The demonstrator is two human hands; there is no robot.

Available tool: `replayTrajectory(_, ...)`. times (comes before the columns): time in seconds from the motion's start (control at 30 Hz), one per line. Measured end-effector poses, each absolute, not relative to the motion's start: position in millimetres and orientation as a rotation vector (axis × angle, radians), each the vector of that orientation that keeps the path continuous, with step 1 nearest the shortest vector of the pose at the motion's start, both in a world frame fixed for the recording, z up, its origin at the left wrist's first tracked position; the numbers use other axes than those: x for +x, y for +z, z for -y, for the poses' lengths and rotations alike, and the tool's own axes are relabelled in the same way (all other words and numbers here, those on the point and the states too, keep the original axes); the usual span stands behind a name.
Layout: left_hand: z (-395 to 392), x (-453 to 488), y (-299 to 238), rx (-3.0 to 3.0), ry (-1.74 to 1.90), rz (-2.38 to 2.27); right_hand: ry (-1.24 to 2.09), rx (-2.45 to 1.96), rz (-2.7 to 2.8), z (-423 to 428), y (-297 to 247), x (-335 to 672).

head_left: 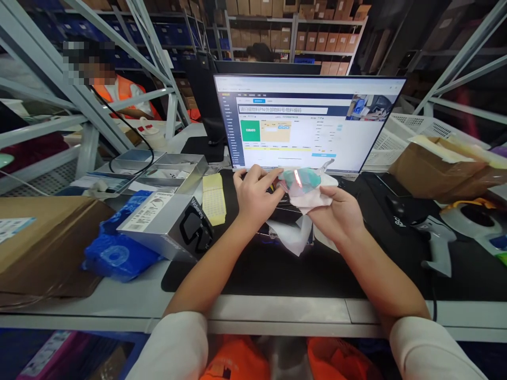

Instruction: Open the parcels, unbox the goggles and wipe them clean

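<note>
Teal-lensed eyewear (303, 179) is held up in front of the monitor, with white wrapping (312, 197) under it. From the right side my right hand (341, 214) grips the eyewear and its wrapping, thumb on top. My left hand (257, 192) has its fingers bent and closed at the left end of the eyewear, where a small pinkish part shows. Loose white tissue (293, 235) hangs beneath, over a dark thing that I cannot make out. A silver box (170, 221) marked "Wakening" stands left of my left forearm.
Behind my hands stands a lit monitor (277, 126). A handheld scanner (438, 243) and a mouse (395, 206) lie on the right. Yellow label sheets (214, 198), a blue plastic bag (119, 256) and a cardboard box (43, 248) are on the left. A co-worker in an orange vest (132, 97) sits beyond.
</note>
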State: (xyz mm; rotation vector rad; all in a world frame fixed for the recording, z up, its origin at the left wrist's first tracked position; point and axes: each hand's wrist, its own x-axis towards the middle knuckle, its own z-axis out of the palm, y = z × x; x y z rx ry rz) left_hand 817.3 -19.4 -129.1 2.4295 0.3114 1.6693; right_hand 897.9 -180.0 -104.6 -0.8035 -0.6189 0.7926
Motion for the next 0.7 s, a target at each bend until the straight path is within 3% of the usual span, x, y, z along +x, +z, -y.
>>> replayTrajectory(0.2,7,815,-127,2.381,1.769,-0.355,0.686,-0.737,0.326,195,-89,923)
replayTrajectory(0.43,-14,815,-122,2.045,1.702,-0.254,-0.068,-0.527,0.356,248,-69,990)
replayTrajectory(0.6,-8,819,-119,1.312,0.909,-0.061,-0.414,-0.637,0.386,271,-73,1022)
replayTrajectory(0.7,6,817,-120,1.049,0.353,0.029,-0.545,-1.048,0.632,260,-82,1006)
